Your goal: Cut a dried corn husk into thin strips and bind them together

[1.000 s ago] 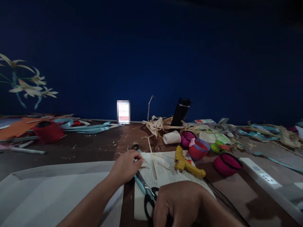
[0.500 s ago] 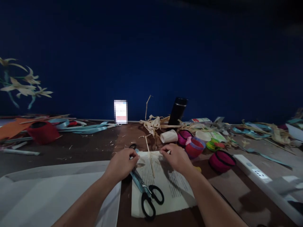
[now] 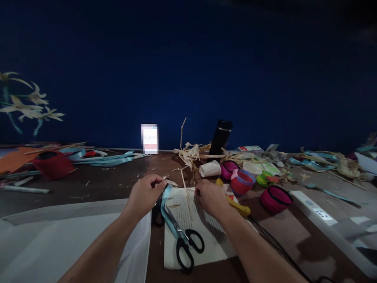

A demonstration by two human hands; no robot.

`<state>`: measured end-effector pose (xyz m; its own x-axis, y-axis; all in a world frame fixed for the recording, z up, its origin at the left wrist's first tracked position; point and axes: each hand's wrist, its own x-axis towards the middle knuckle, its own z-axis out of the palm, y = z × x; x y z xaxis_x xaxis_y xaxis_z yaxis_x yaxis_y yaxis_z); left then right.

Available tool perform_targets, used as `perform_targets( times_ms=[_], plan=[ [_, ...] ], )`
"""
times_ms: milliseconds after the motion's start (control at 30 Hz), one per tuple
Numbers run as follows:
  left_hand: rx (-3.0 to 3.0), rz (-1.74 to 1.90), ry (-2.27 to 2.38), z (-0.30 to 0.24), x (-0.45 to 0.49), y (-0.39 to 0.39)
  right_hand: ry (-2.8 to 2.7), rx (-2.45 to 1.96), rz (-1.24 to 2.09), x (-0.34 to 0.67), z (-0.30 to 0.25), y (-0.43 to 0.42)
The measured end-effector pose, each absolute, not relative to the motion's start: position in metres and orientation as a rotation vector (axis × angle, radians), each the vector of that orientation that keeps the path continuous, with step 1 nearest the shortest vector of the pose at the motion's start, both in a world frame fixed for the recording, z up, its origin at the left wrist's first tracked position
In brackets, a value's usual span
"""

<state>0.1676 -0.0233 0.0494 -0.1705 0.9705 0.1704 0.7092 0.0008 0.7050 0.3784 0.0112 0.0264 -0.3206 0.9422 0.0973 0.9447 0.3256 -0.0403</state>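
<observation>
My left hand [image 3: 146, 195] is closed in a pinch, and a pale leaf-shaped piece of dried husk [image 3: 171, 182] shows at its fingertips. Over the printed sheet [image 3: 203, 251], my right hand [image 3: 212, 198] has its fingers curled downward; whatever they hold is hidden. Between the hands a thin dry stalk [image 3: 186, 192] lies across the paper. Black-handled scissors [image 3: 179, 230] rest on the sheet's left side, with light blue ribbon [image 3: 167, 214] along their blades. Beside my right hand is a yellow tool [image 3: 243, 209], partly covered by it.
Dried husks [image 3: 191, 155], a black bottle [image 3: 221, 137] and a white cup [image 3: 210, 169] stand behind. Magenta [image 3: 273, 200] and red [image 3: 242, 184] round containers and a power strip [image 3: 321, 216] are at right. A lit screen [image 3: 150, 139] stands ahead; white sheeting [image 3: 73, 239] spreads left.
My left hand has shifted slightly left, and the husk piece now shows at its fingertips. My right hand has moved left and curled further, and more of the yellow tool is visible.
</observation>
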Motion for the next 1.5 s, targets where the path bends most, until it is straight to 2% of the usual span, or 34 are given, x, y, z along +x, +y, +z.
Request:
perform_targets(
  times_ms=[133,367,600,933,1100,1200,1267,1367,1500],
  plan=[
    [1.853,0.863,1.770,0.050,0.174,-0.026,-2.397,-1.719,0.050,0.387,0.034,0.008],
    [2.038,0.630,1.589,0.044,0.185,-0.033,-2.395,-1.550,0.399,0.403,0.047,0.002],
    [2.113,0.568,1.638,0.036,0.184,-0.031,-2.372,-1.560,0.430,0.403,0.047,0.003],
    [1.832,0.863,1.618,0.044,0.173,-0.025,-2.190,-1.534,0.392,0.405,0.046,0.004],
    [1.477,1.298,1.672,0.055,0.156,-0.020,-2.157,-1.543,0.301,0.402,0.040,0.005],
    [1.383,1.406,1.781,0.056,0.145,-0.016,-2.146,-1.556,0.257,0.399,0.037,0.006],
    [1.460,1.319,1.939,0.055,0.141,-0.015,-2.153,-1.550,0.232,0.397,0.034,0.005],
    [1.659,0.986,2.141,0.050,0.140,-0.015,-2.175,-1.540,0.219,0.395,0.032,0.005],
    [1.787,0.655,2.112,0.041,0.143,-0.013,-2.177,-1.558,0.224,0.395,0.029,0.005]
  ],
)
